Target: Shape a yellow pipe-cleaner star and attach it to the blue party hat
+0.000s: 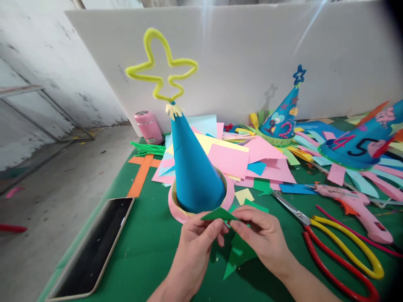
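Between my two hands is a small folded piece of green paper [218,214]. My left hand [201,239] pinches its left side between thumb and fingers. At its right corner, the thumb and forefinger of my right hand [262,235] close on the paper. Just beyond stands a blue paper cone hat [197,172] in a pink ring brim [174,207], topped by a yellow pipe-cleaner star [153,75]. Green paper scraps [241,253] lie on the table under my right hand.
Scissors [304,218] with red and yellow handles and a pink glue gun [355,201] lie at right. A phone [94,247] is at left. Pink paper sheets [229,159], a pink bottle [147,127] and two decorated hats [280,119] stand or lie farther back.
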Demonstrator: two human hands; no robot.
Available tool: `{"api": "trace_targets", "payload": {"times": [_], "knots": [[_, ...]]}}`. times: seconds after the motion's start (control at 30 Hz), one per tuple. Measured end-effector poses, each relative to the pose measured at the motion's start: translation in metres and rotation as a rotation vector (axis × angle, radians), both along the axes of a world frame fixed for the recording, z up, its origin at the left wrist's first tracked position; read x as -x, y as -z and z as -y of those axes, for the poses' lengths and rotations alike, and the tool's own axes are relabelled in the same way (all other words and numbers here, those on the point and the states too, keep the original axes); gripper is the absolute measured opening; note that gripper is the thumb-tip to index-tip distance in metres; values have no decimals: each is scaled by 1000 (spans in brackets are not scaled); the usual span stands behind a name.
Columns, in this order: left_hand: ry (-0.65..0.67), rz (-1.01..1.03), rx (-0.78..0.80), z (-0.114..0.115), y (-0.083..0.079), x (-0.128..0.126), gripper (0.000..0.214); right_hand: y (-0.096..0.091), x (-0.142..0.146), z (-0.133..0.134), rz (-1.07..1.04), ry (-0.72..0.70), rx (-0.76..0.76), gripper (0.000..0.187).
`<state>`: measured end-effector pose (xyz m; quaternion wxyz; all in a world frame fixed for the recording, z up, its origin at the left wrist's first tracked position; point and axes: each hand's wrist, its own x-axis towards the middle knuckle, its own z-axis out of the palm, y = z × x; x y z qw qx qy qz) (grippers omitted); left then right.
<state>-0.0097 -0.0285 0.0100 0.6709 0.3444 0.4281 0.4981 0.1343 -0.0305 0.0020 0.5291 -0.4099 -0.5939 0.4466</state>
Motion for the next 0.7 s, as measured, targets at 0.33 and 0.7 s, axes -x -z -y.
{"api": "trace_targets", "payload": {"times": [0.33, 0.7], "knots": [[166, -136, -19, 1, 1, 1, 13, -1, -5, -7, -247, -113, 215, 19], [204, -123, -46, 0, 0, 2, 13, 0, -1, -7, -468, -365, 412, 24]]}}
